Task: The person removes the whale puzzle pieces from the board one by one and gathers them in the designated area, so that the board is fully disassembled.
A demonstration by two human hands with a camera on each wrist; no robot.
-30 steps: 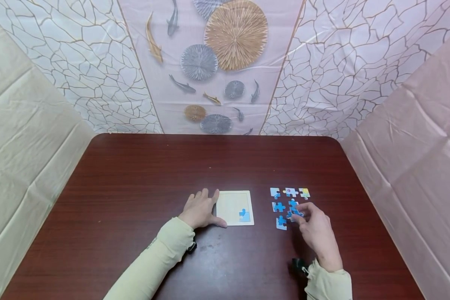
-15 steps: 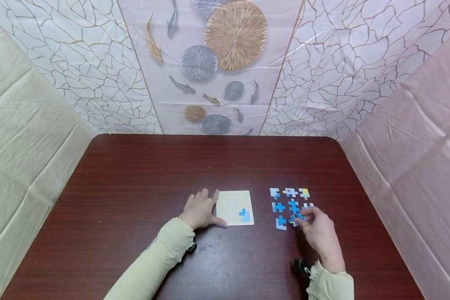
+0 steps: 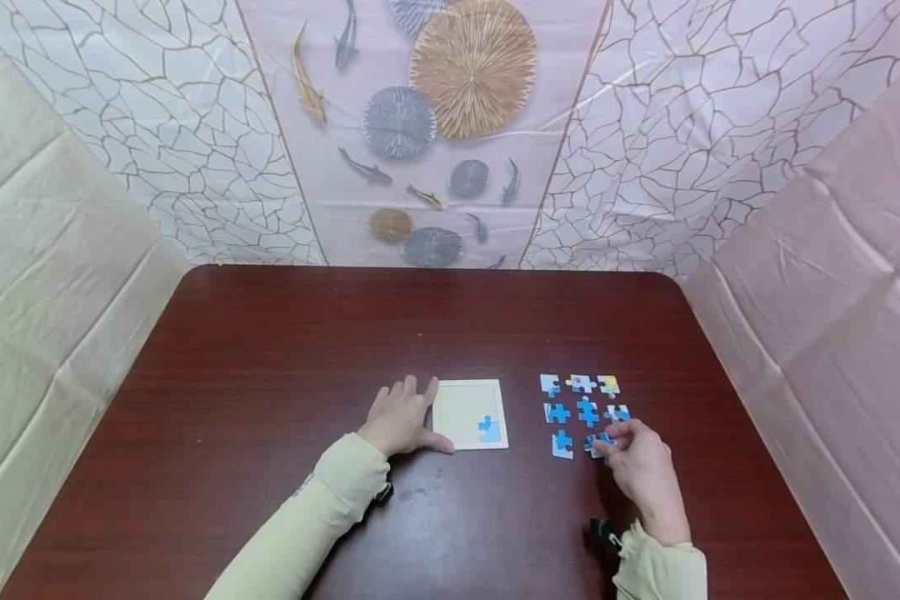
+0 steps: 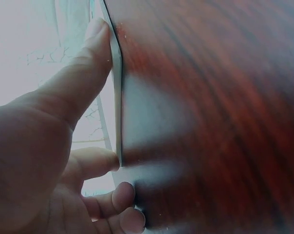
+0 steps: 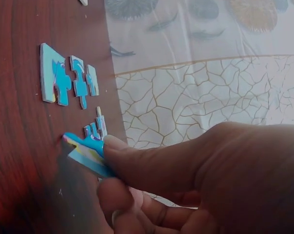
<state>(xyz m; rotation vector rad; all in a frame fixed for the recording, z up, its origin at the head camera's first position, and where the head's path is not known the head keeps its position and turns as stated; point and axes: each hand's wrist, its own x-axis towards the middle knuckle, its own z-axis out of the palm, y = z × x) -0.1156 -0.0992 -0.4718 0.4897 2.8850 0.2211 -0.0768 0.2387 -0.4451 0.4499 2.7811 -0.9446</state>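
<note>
My left hand (image 3: pixel 399 421) holds the left side of a pale square puzzle tray (image 3: pixel 457 404), thumb by the near corner and index finger at the far corner. Inside its near right corner lies a blue puzzle piece (image 3: pixel 489 432). To the right, several loose puzzle pieces (image 3: pixel 587 410) lie in rough rows on the table. My right hand (image 3: pixel 640 467) is over the nearest row, at its right end. Its thumb and index finger pinch a blue and yellow puzzle piece (image 5: pixel 91 153), tilted in the right wrist view. The fingers partly hide that piece.
The dark red-brown table (image 3: pixel 307 333) reaches back to a patterned cloth wall (image 3: pixel 435 167). Pale cloth hangs along its left and right sides. A bottom-row piece (image 3: pixel 562 444) lies left of the right hand, and another piece (image 3: pixel 617 412) lies just beyond its fingers.
My right hand has moved slightly right and toward me with the piece, away from the middle of the loose pieces. The piece at the right of the middle row has come into sight. The left hand stays put.
</note>
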